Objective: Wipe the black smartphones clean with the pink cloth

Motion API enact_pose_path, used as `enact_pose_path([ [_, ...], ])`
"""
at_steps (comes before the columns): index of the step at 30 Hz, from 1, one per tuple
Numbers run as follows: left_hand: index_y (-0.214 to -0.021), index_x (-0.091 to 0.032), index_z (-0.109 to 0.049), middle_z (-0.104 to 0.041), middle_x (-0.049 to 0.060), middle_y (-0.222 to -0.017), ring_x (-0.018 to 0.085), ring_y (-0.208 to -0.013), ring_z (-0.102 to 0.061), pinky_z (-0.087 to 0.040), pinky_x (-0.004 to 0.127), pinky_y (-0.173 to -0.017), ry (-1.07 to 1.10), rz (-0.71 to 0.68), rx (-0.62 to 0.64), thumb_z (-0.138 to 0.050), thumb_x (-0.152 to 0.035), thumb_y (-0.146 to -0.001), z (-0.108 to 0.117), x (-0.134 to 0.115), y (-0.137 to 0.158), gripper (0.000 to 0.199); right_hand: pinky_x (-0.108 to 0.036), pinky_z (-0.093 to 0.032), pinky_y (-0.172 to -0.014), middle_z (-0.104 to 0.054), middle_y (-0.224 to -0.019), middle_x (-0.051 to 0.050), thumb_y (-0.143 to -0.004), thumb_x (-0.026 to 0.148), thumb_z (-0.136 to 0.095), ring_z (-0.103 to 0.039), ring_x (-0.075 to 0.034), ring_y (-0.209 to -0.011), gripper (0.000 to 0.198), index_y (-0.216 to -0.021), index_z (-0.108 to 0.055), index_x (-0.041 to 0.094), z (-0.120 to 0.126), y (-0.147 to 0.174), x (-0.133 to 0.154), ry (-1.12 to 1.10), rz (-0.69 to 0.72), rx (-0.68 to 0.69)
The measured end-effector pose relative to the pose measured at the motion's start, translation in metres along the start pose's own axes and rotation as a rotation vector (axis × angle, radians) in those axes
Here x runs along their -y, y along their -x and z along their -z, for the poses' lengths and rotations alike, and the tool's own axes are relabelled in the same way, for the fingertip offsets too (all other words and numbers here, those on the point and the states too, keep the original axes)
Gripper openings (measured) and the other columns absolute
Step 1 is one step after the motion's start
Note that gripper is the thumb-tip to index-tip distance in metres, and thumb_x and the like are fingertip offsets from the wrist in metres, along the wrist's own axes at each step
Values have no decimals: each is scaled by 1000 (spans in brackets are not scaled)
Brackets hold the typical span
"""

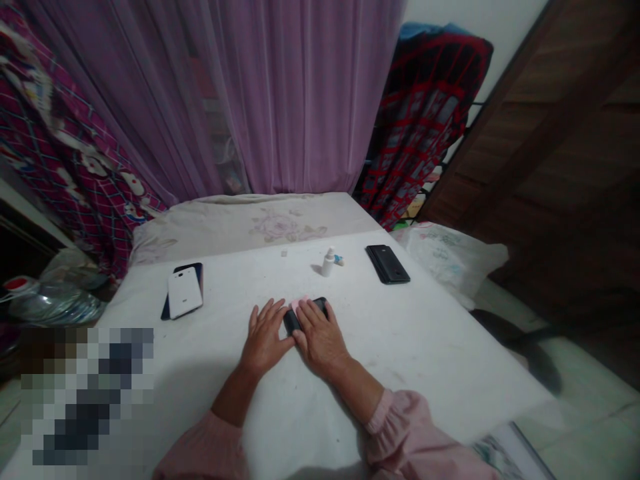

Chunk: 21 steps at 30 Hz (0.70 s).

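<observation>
A black smartphone [290, 324] lies on the white-covered table in front of me. My left hand [264, 341] grips its left end between thumb and index finger, with the other fingers spread beside it. On top of the phone is a pink cloth [295, 304], pressed under the flat fingers of my right hand [321, 339]. That hand hides most of the cloth and much of the phone. Just beyond, a small white spray bottle [328, 261] stands upright, with a small blue-and-beige object [339, 261] beside it.
To the left, a white smartphone [184, 293] rests on a dark one [199, 270]. A stack of black phones [387, 264] lies at the right. Purple curtains [300, 100] hang behind the table [425, 360]. A plastic bag [445, 257] is off its right edge, a large bottle [55, 303] off its left.
</observation>
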<state>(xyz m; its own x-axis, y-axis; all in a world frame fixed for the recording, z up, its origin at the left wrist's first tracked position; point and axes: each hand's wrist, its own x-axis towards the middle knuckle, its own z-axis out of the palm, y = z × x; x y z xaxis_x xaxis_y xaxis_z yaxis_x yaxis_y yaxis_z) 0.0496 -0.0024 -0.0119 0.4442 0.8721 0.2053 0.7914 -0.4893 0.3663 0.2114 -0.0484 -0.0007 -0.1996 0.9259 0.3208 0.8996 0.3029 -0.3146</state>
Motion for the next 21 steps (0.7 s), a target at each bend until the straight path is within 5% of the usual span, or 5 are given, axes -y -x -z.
enact_pose_path([
  [11,-123,-24,-55,-52,9,-142,31,-138,-38,-19,57,-116,16,-6,2,-71,-43,-77,0,1,0,52,-53,-23,-112,-46,-145,-14,-98,32,-38,-42,-29,-134,46,-136,-50,10,8,15,-30,144,-130,-27],
  [21,-123,-23,-55,-52,9,-142,30,-138,-38,-19,56,-116,15,-4,-5,-69,-40,-79,-1,0,0,49,-49,-21,-112,-49,-143,-14,-96,37,-44,-39,-29,-134,48,-138,-49,13,2,7,-8,154,-52,-11],
])
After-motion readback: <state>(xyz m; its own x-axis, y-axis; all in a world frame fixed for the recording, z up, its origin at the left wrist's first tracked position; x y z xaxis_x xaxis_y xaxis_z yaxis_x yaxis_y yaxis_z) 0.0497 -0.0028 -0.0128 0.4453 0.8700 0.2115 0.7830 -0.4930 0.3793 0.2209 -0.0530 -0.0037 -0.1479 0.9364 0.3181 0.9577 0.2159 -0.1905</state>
